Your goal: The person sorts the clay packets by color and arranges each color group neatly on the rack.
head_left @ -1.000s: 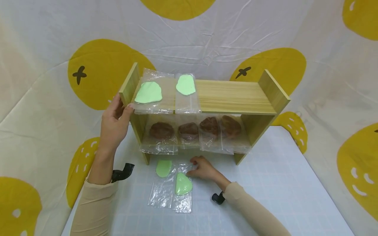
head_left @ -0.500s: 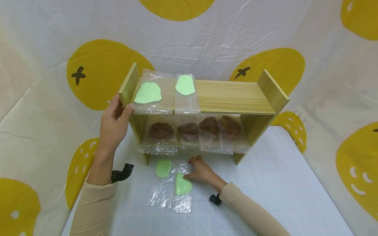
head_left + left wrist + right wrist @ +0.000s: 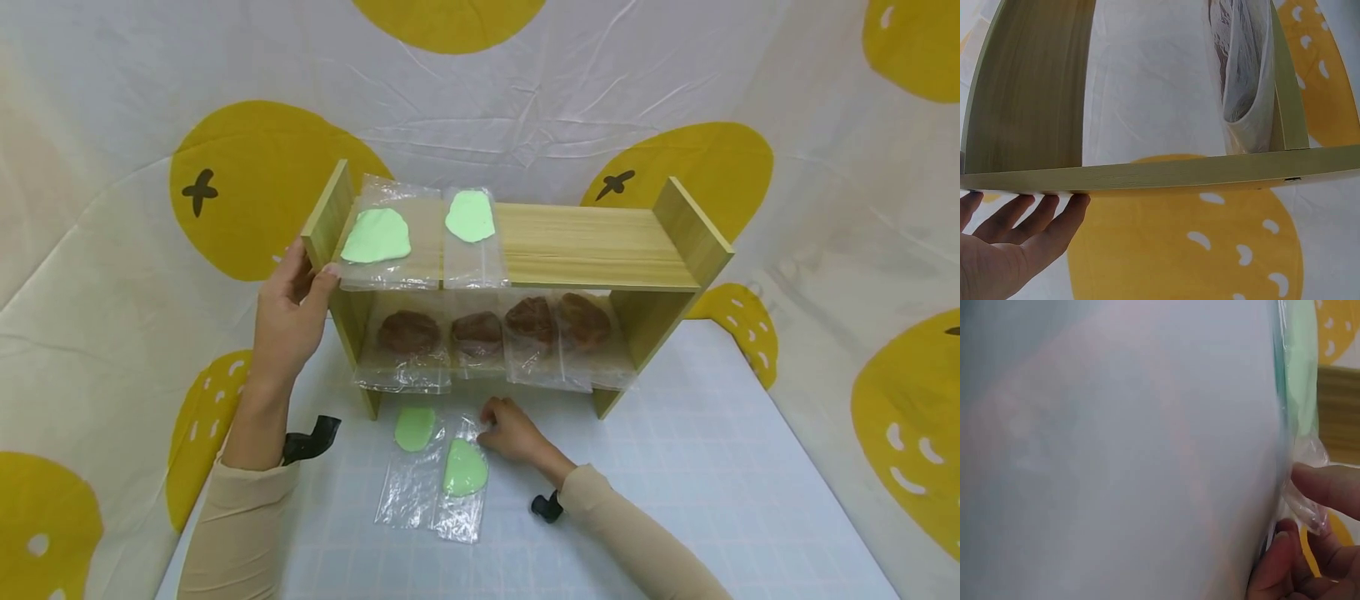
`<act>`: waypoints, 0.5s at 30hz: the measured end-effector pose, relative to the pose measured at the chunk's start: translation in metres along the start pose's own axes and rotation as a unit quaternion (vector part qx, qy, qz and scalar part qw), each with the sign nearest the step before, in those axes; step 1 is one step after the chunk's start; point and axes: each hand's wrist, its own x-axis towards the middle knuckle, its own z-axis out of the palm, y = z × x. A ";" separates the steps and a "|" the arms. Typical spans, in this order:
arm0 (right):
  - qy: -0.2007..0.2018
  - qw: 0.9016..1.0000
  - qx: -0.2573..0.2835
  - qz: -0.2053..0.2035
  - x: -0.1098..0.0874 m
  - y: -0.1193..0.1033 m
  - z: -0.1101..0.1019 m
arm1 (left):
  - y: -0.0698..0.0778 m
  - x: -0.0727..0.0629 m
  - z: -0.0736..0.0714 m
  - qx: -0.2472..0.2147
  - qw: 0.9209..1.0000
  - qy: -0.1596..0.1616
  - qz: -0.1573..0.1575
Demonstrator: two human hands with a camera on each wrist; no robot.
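My left hand [image 3: 288,312] touches the left side panel of a two-tier wooden shelf [image 3: 592,246]. In the left wrist view, its straight fingers [image 3: 1054,225] press their tips against the panel's outer face. Below the shelf, my right hand [image 3: 517,433] pinches the upper right edge of a clear plastic bag [image 3: 461,521], which holds a flat pale green piece [image 3: 465,469]. The right wrist view shows the thumb [image 3: 1329,484] at the crumpled film, with curled fingers below. Left of it lies a similar bag [image 3: 405,496] with another green piece [image 3: 415,429].
Two bagged green pieces [image 3: 377,236] lie at the left of the top board. Several bags with dark brown flat pieces [image 3: 408,332] line the lower board, their ends hanging over its front. A pale checked cloth [image 3: 675,500] covers the table; a patterned curtain [image 3: 525,108] hangs behind.
My right fingers have moved off the green piece and drawn together at the bag's edge. The bag's lower end has shifted slightly left. The left hand stays at the shelf's side.
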 end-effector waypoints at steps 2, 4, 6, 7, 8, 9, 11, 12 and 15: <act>-0.003 1.000 0.017 0.003 0.000 0.002 0.000 | 0.000 0.000 0.000 0.000 1.000 0.000 0.000; -0.006 0.999 0.038 0.010 -0.001 0.003 -0.001 | -0.001 0.000 0.000 0.000 1.000 -0.001 0.001; -0.005 0.998 0.061 0.019 -0.001 0.004 -0.003 | -0.001 0.000 0.000 0.001 1.000 -0.001 0.002; -0.004 0.997 0.078 0.022 -0.001 0.005 -0.003 | -0.001 0.000 0.000 0.002 1.000 -0.001 0.003; -0.003 0.995 0.094 0.027 -0.001 0.005 -0.004 | -0.001 0.000 0.000 0.002 1.000 -0.001 0.004; -0.001 0.994 0.109 0.029 -0.001 0.006 -0.004 | -0.001 0.000 0.000 0.002 1.000 -0.001 0.006; 0.002 0.989 0.142 0.036 -0.001 0.006 -0.006 | 0.000 0.001 0.000 0.002 1.000 -0.001 0.010; 0.002 0.986 0.161 0.038 -0.002 0.007 -0.007 | 0.000 0.001 0.000 0.001 1.000 -0.001 0.012; 0.000 0.977 0.205 0.050 -0.004 0.007 -0.008 | 0.000 0.000 -0.001 -0.003 1.000 -0.002 0.014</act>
